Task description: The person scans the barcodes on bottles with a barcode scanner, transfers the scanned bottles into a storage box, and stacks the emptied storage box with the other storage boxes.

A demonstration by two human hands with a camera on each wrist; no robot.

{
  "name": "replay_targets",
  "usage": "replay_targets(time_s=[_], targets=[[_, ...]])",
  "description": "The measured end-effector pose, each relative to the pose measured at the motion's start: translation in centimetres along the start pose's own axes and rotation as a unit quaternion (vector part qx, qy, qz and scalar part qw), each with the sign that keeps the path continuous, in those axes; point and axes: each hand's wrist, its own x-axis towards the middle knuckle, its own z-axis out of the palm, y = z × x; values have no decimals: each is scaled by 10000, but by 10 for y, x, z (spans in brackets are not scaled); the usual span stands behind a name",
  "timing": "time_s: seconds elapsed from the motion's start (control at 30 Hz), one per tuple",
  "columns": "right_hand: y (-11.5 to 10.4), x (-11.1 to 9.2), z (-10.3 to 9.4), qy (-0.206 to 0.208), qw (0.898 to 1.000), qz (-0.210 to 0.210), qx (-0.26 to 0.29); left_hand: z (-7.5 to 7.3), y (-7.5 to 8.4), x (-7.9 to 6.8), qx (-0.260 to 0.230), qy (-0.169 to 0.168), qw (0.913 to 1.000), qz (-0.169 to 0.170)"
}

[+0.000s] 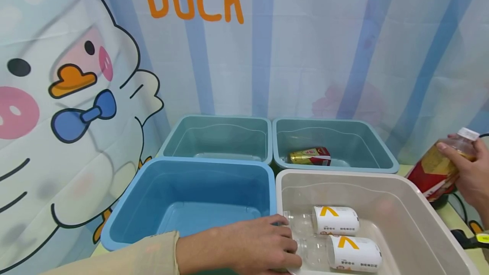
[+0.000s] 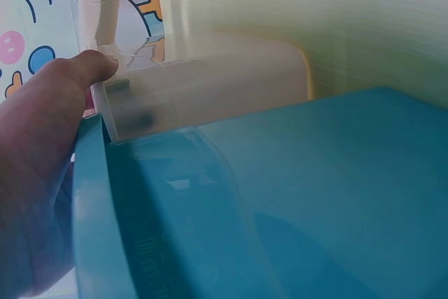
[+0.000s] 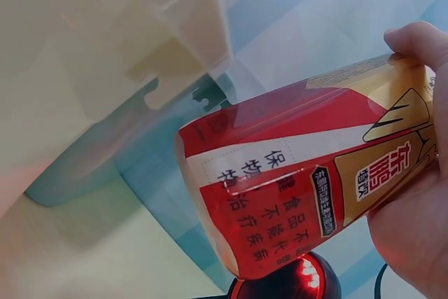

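My right hand (image 1: 473, 173) grips a plastic drink bottle (image 1: 435, 166) with a red and gold label and a white cap. The bottle tilts, cap up, just beyond the right rim of the beige bin (image 1: 412, 207); its red lower end (image 3: 259, 215) fills the right wrist view. My left hand (image 1: 256, 243) rests on the rims where the blue bin (image 1: 214, 161) meets the beige one, fingers draped over the edge. Close to those fingertips are the necks of two clear bottles with white labels, a rear bottle (image 1: 336, 220) and a front bottle (image 1: 355, 253), lying in the beige bin.
Behind stand two teal bins, a left one (image 1: 217, 119) and a right one (image 1: 366, 128). A gold and red drink container (image 1: 311, 156) lies in the right one. A dark round device with a red light (image 3: 287, 281) sits below the held bottle. A printed duck curtain (image 1: 305, 54) hangs behind.
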Motion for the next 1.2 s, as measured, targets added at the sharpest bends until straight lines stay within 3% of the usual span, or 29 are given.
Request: replay_targets(time_s=[0.1,0.2,0.33,0.73,1.0,1.2], targets=[[-3,0,0,-69,10000,18,2,0,0,0,-2,-7,10000,2],[-6,0,1,-72,9980,-39,-629,0,-1,1,-19,-17,10000,7],[-10,-1,4,-83,9864,-77,-1638,0,-1,1,-35,-22,10000,11],[-25,2,5,-164,9770,-101,-2125,0,0,1,26,2,10000,43],[-43,6,8,-336,9815,-273,-1865,0,-1,0,-51,30,10000,23],[-57,3,19,-202,9761,-377,-2128,0,-2,1,-116,-4,9999,33]])
